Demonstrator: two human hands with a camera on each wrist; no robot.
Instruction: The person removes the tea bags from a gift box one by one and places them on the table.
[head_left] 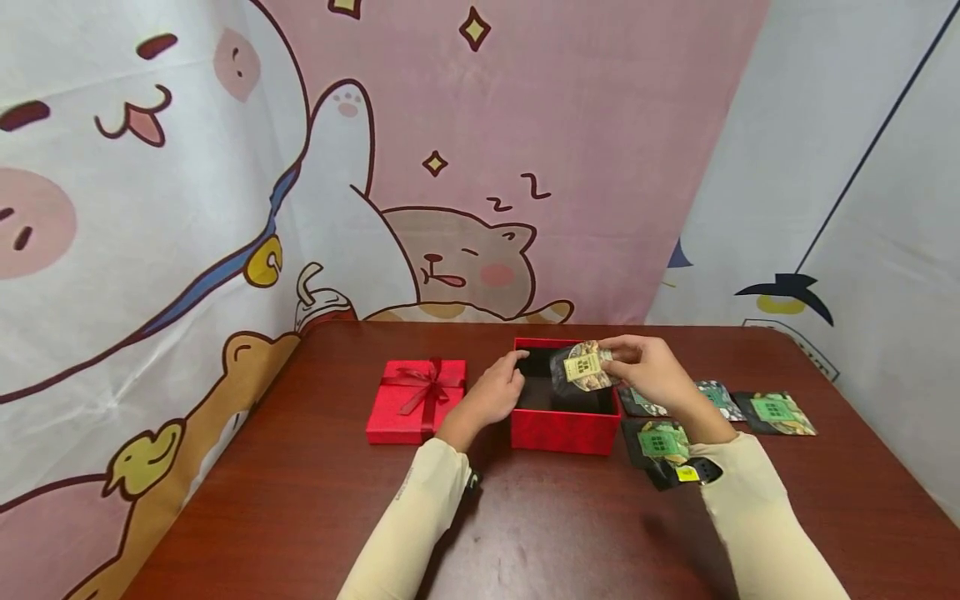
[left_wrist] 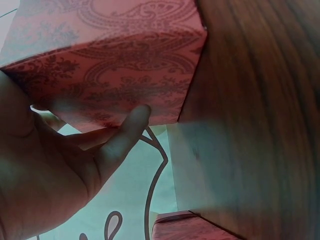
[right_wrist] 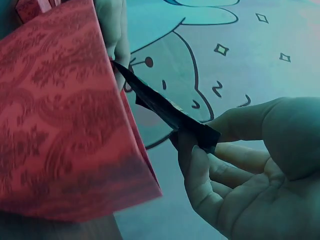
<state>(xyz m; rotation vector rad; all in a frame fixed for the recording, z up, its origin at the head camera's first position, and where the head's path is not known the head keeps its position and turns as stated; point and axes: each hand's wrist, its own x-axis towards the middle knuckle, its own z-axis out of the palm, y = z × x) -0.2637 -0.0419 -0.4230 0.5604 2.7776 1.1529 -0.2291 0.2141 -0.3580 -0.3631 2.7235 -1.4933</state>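
An uncovered red gift box [head_left: 564,432] with a black inside stands on the table. At its left side my left hand [head_left: 495,390] holds the wall, the thumb [left_wrist: 131,127] against the patterned outside and fingers at the rim. My right hand [head_left: 647,367] pinches a flat black food packet [head_left: 583,367] with a yellow label by its right edge. That packet is tilted over the box opening; the right wrist view shows it edge-on, beside the box wall [right_wrist: 75,115].
The red lid [head_left: 405,417] with a ribbon bow lies left of the box. To the right lie several black packets with green labels, one green-label packet [head_left: 660,443] near the box and another packet [head_left: 776,412] farther right. A printed cloth [head_left: 585,167] hangs behind the table [head_left: 555,533].
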